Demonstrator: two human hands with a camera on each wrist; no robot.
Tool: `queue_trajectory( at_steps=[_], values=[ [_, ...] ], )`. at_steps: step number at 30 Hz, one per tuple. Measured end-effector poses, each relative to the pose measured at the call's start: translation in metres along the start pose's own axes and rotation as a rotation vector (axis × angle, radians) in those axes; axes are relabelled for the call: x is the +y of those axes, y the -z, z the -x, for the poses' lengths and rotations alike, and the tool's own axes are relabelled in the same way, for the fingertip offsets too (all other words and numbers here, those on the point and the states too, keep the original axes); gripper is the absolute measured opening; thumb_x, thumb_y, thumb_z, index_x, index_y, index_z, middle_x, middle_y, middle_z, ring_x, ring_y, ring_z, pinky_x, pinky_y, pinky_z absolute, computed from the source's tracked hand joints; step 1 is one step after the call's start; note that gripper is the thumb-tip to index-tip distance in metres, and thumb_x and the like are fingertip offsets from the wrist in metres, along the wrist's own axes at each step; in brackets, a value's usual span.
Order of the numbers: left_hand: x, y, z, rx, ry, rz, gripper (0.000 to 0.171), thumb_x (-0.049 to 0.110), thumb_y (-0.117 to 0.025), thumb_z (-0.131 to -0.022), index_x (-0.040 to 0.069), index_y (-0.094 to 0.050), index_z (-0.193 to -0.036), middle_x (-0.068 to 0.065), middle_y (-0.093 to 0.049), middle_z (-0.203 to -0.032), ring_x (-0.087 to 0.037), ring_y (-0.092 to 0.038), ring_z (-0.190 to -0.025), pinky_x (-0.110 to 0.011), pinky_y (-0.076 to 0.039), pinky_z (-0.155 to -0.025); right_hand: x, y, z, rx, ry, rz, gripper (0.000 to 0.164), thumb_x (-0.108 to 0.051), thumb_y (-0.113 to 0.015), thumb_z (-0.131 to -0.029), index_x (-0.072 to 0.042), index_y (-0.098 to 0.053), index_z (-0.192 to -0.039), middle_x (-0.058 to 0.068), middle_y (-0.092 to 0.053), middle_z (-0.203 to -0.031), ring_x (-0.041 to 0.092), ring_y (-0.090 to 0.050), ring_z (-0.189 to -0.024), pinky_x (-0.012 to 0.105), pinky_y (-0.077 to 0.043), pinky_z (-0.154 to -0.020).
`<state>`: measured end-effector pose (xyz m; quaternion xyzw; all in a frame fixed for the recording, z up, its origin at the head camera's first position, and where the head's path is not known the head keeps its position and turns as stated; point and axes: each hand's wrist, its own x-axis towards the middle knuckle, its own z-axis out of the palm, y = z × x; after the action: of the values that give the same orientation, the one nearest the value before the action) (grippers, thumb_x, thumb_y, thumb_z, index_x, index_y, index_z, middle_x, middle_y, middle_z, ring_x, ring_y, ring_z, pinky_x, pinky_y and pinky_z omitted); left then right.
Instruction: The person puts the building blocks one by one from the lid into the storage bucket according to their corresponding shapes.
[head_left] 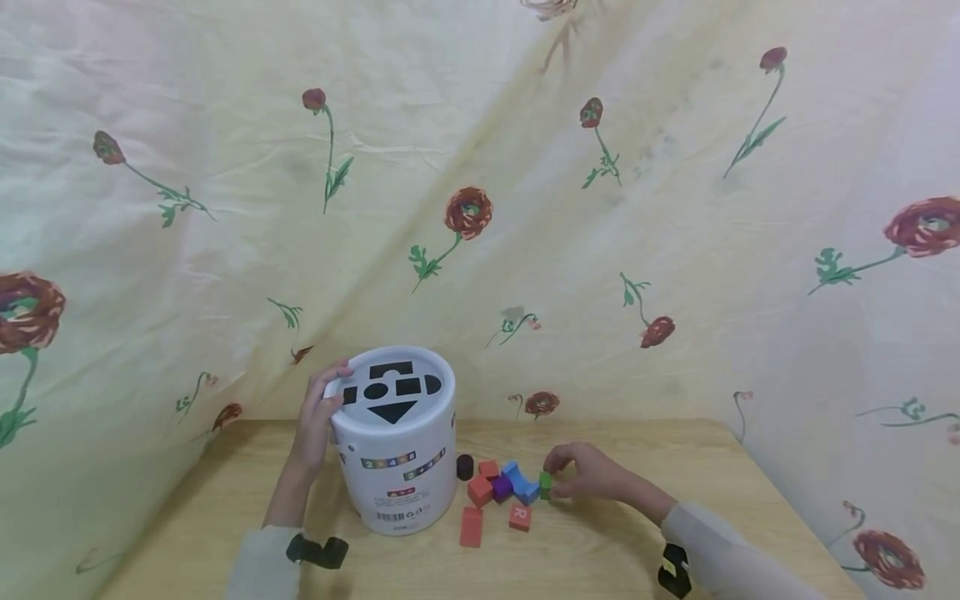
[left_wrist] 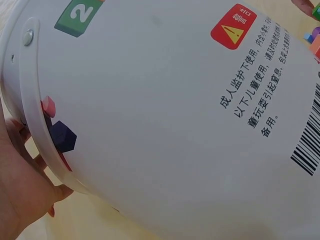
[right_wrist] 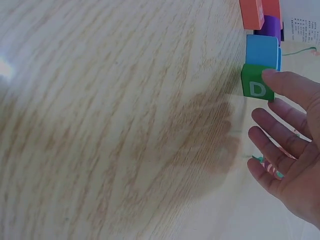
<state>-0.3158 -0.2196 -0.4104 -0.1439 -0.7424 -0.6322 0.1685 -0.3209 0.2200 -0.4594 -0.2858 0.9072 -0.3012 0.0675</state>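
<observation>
Our right fingers [right_wrist: 292,117] pinch the green D block [right_wrist: 257,84]. Shape-sorter bucket [head_left: 393,446]: rim under our relaxed left fingers [head_left: 327,377].

Bucket [head_left: 393,479] left, blocks [head_left: 480,490] right

Both on table [head_left: 600,562]; cloth [head_left: 487,125] behind. Lid [head_left: 429,364] on top of bucket, left hand [head_left: 312,421] at its left edge. Cylinder [head_left: 465,467] just right of bucket, then three clustered blocks, then arch [head_left: 521,483]. D block [right_wrist: 256,85] just right of arch, at thumb and fingertip of right hand [head_left: 588,472]. R block [head_left: 520,518] before arch; oblong [head_left: 471,527] left of it.
</observation>
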Motion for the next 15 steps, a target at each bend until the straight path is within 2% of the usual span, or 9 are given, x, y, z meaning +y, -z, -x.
queue_trajectory(
  at_steps=[7,15],
  values=[
    [0.0003,0.0001,0.0013,0.001,-0.007,-0.001,0.043,0.017,-0.032,-0.103,0.004,-0.045,-0.142,-0.009,-0.026,-0.163,-0.034,-0.02,-0.152,-0.064,-0.028,-0.119,-0.0001,-0.0012,-0.0024,0.004,-0.006,-0.001,0.024,-0.017,-0.082,-0.083,-0.007,-0.072,-0.103,0.003,-0.073,-0.1,0.027,-0.066,-0.097,0.05,-0.057,-0.085],
    [0.0006,-0.0003,0.0008,0.004,0.006,0.001,0.043,0.017,-0.033,-0.103,0.004,-0.046,-0.141,-0.009,-0.026,-0.163,-0.036,-0.023,-0.151,-0.065,-0.029,-0.118,-0.0019,-0.0024,-0.0039,-0.003,-0.012,-0.011,0.019,-0.011,-0.079,-0.083,-0.006,-0.073,-0.1,0.005,-0.073,-0.099,0.029,-0.067,-0.096,0.05,-0.058,-0.085]
  ],
)
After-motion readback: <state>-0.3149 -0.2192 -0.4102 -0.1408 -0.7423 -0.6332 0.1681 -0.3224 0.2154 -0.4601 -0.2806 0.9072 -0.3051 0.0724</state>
